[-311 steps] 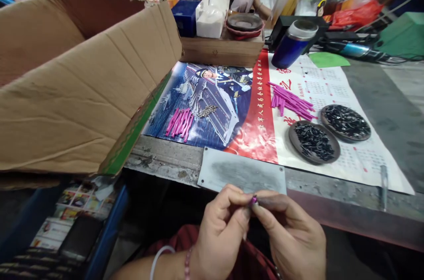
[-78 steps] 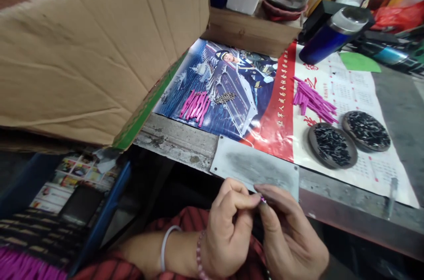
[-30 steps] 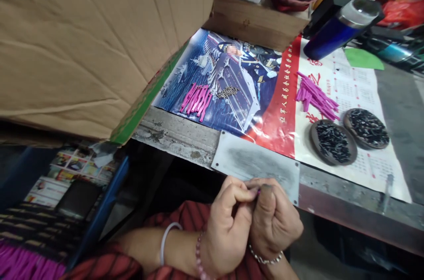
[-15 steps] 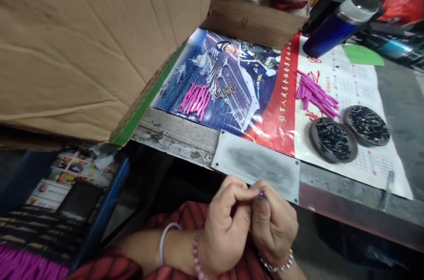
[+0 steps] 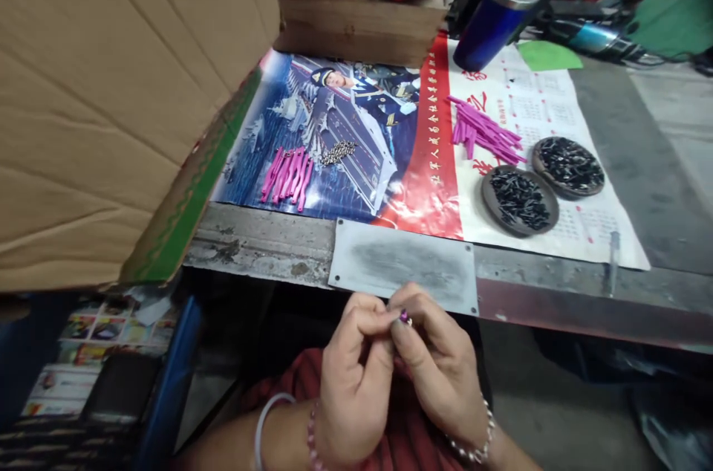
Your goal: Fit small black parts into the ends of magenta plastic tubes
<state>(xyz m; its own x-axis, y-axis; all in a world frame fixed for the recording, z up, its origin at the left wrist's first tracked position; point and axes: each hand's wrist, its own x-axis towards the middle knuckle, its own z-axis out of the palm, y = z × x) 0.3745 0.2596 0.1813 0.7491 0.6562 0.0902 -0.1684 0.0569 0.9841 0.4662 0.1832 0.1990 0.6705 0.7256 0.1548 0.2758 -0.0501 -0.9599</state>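
Observation:
In front of the table edge, my left hand [image 5: 356,371] and my right hand [image 5: 440,367] meet fingertip to fingertip. Both are closed in a pinch around a small magenta plastic piece [image 5: 404,316]; only its end shows, with a tiny pale bit by my right thumb. The rest is hidden by my fingers. On the poster lie a row of magenta plastic pieces [image 5: 288,177] and a small heap of shiny metal parts [image 5: 339,151]. Further right are a pile of magenta strips [image 5: 484,133] and two bowls, the nearer bowl [image 5: 550,222] and the farther bowl [image 5: 590,189], holding small black pin-like parts.
A large cardboard box [image 5: 122,99] blocks the left side. A grey plate [image 5: 409,263] is fixed at the table's front edge. A blue flask [image 5: 495,18] stands behind, near a green sheet [image 5: 549,55]. A clear pen-like tube [image 5: 613,263] lies at right. A blue crate [image 5: 172,374] sits low left.
The view has shifted, so the table things sit further left. My right hand has turned and its fingers have opened out somewhat, while both hands stay together at the magenta piece.

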